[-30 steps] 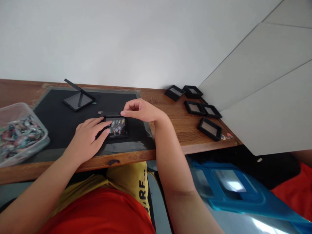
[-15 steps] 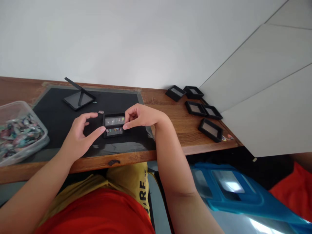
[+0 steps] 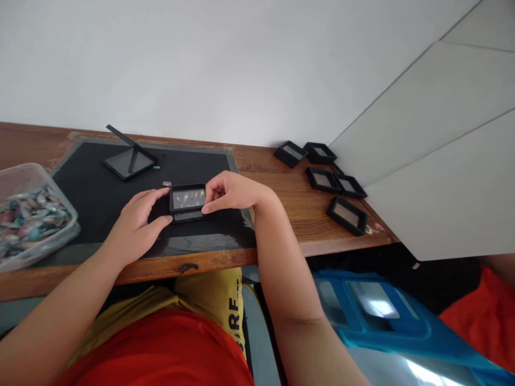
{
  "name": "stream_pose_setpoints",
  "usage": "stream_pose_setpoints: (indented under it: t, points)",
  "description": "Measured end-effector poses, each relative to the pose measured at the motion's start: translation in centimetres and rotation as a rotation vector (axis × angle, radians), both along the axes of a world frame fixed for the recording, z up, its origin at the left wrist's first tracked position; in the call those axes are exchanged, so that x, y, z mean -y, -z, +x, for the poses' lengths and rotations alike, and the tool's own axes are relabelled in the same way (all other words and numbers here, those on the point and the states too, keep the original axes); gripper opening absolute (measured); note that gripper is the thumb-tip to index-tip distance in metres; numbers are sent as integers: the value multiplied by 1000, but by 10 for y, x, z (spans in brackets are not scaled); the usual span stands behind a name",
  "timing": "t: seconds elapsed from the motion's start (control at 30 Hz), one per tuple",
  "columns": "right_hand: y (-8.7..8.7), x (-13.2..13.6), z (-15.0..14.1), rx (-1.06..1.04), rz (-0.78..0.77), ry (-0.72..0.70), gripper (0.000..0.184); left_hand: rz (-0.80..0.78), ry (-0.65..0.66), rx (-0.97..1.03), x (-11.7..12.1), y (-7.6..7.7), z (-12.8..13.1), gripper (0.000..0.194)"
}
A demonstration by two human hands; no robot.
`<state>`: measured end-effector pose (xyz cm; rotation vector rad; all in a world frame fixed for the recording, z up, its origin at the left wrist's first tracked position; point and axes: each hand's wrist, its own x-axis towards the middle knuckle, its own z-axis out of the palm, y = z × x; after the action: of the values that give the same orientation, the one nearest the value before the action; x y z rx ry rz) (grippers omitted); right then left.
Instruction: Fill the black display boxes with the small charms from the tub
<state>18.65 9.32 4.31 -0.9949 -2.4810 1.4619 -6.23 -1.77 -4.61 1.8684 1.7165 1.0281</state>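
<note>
A small black display case [image 3: 187, 200] with colourful bits behind its clear lid sits on the black mat [image 3: 100, 198]. Its lid is lowered almost onto the base. My left hand [image 3: 139, 222] pinches the case's left edge between thumb and fingers. On the right edge, my right hand [image 3: 229, 192] grips the case with curled fingers. A tiny grey piece [image 3: 166, 184] lies on the mat just behind the case.
A clear plastic tub [image 3: 30, 217] of colourful pieces stands at the left table edge. An open black case [image 3: 129, 159] lies at the mat's back. Several empty black cases [image 3: 328, 177] lie on the wood at right. A blue bin [image 3: 386, 316] is on the floor.
The case was lying open with my left fingers on its contents. Both hands then took its sides, and the lid has come down over the base.
</note>
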Motion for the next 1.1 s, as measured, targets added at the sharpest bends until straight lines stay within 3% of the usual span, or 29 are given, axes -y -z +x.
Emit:
stream_pose_setpoints:
  t: [0.3, 0.67, 0.9, 1.1]
  points:
    - [4, -2, -1, 21, -54, -32, 31, 121, -65, -185, -3, 2, 7, 41]
    - [6, -5, 1, 73, -74, -57, 32, 102, -61, -232, -3, 5, 5, 36]
    - [4, -3, 1, 70, -116, -35, 32, 66, -30, -190, -1, 4, 5, 40]
    - [2, 0, -2, 88, -117, -40, 29, -35, -80, 51, -1, 2, -1, 52]
